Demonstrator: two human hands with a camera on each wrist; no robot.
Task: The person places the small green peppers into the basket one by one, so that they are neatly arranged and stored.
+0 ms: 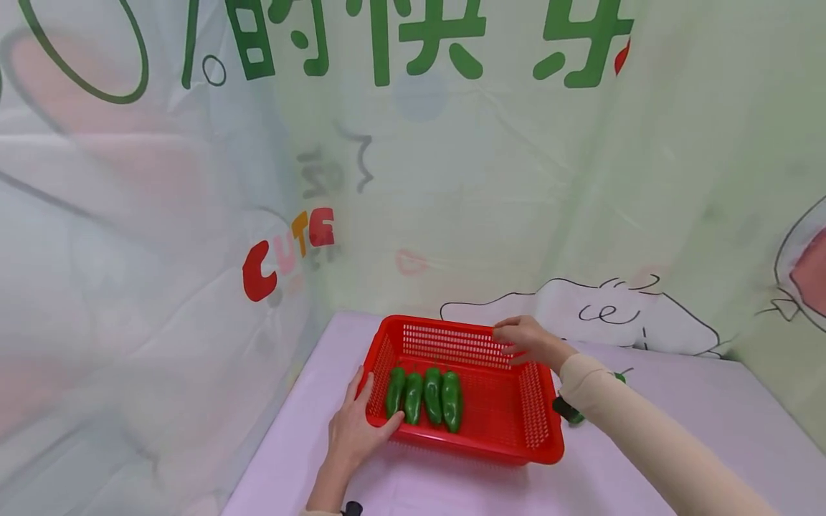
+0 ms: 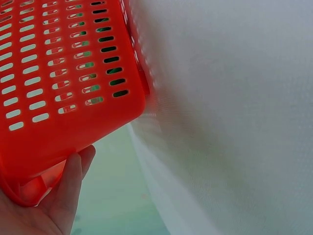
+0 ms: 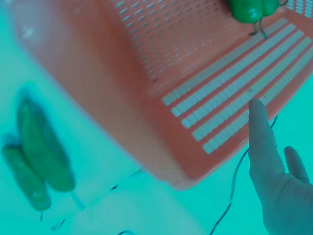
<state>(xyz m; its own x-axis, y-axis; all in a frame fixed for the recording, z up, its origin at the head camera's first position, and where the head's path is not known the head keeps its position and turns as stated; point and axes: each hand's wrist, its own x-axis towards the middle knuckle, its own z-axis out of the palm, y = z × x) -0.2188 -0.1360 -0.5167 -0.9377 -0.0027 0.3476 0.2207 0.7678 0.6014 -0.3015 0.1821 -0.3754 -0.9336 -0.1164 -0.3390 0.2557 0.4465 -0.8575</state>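
A red plastic basket (image 1: 490, 448) with slotted walls stands on the table. Several green peppers (image 1: 433, 395) lie side by side in its left half. At the basket's left front corner, my left hand (image 1: 356, 430) grips the rim, the thumb over the front edge and the fingers along the left side; the left wrist view shows these fingers (image 2: 73, 176) under the rim. My right hand (image 1: 525, 340) hovers at the far right part of the basket, holding nothing, its fingers extended in the right wrist view. Two more green peppers (image 3: 41, 147) lie outside, right of the basket, mostly hidden by my right forearm in the head view.
A pale lilac table (image 1: 684, 408) carries the basket and runs on to the right. Printed cloth sheets (image 1: 413, 215) hang behind it and on the left, with the left sheet (image 1: 161, 322) close to the table's edge.
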